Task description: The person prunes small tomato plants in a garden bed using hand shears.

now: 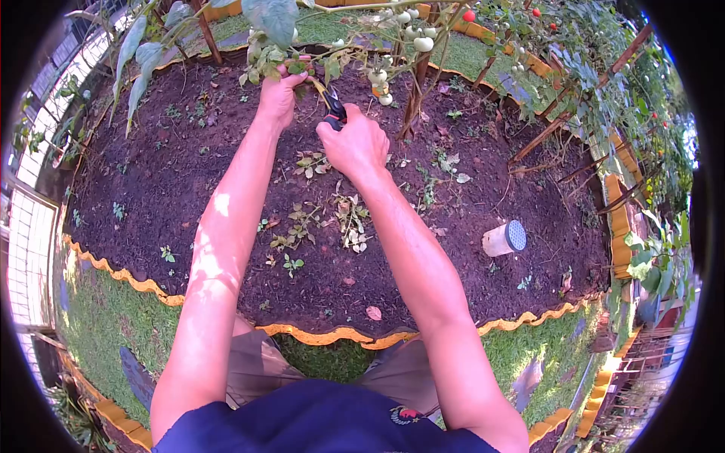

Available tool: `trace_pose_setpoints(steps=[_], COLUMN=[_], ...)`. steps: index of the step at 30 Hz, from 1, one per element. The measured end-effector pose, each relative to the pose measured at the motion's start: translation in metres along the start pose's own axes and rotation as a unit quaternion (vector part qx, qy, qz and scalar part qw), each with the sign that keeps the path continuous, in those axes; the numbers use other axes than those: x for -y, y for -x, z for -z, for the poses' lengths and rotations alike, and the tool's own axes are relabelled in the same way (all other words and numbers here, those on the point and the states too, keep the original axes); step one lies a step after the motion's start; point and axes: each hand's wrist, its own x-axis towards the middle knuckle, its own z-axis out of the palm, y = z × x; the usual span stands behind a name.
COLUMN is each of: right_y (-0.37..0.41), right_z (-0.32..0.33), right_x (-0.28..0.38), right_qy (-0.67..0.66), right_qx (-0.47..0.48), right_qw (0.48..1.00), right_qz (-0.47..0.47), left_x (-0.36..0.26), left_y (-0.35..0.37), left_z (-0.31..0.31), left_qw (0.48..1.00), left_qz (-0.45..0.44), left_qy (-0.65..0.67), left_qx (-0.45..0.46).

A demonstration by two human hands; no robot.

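My right hand (pixel 355 142) grips a pair of pruning shears (pixel 333 108) by the dark handles, with the blades toward the upper left. The blades reach close to my left hand (pixel 279 98), whose fingers are closed on a leafy tomato stem (pixel 266 62). Whether the blades touch that stem, I cannot make out. Just right of the shears hang green tomatoes (pixel 424 44) in a cluster on the plant. Cut, wilted leaves (pixel 352 223) lie on the soil below my hands.
A white container with a blue perforated lid (pixel 516 235) lies on the dark soil (pixel 181 226) at right. Yellow scalloped edging (pixel 317 334) borders the bed, with grass beyond. Wooden stakes (pixel 415 94) stand among the plants. More tomato plants (pixel 604 98) grow at upper right.
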Motion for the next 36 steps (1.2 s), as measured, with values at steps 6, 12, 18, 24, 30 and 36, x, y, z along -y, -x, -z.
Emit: trace_pose_setpoints(steps=[6, 12, 18, 24, 30, 36], right_y=[-0.013, -0.016, -0.019, -0.021, -0.012, 0.007], right_z=[-0.008, -0.01, -0.008, -0.004, -0.002, -0.007], right_x=[0.007, 0.007, 0.007, 0.007, -0.003, -0.045], right_qy=[0.028, 0.035, 0.05, 0.062, 0.044, 0.052], right_qx=[-0.025, -0.047, -0.046, -0.037, -0.034, -0.007], right_qw=[0.999, 0.998, 0.997, 0.996, 0.998, 0.999], right_qz=[0.019, 0.033, 0.039, 0.049, 0.019, -0.015], left_x=[0.003, 0.0, 0.0, -0.003, 0.008, 0.017], left_y=[-0.002, 0.002, 0.006, 0.007, 0.008, 0.013], left_z=[-0.001, 0.0, -0.006, -0.008, -0.004, 0.024], left_qw=[0.999, 0.998, 0.999, 0.999, 0.998, 0.916], left_qz=[-0.021, 0.003, -0.011, 0.011, 0.047, 0.055], left_qy=[0.03, 0.042, 0.03, 0.026, -0.03, -0.394], left_qx=[0.017, 0.041, 0.03, 0.032, -0.017, -0.049])
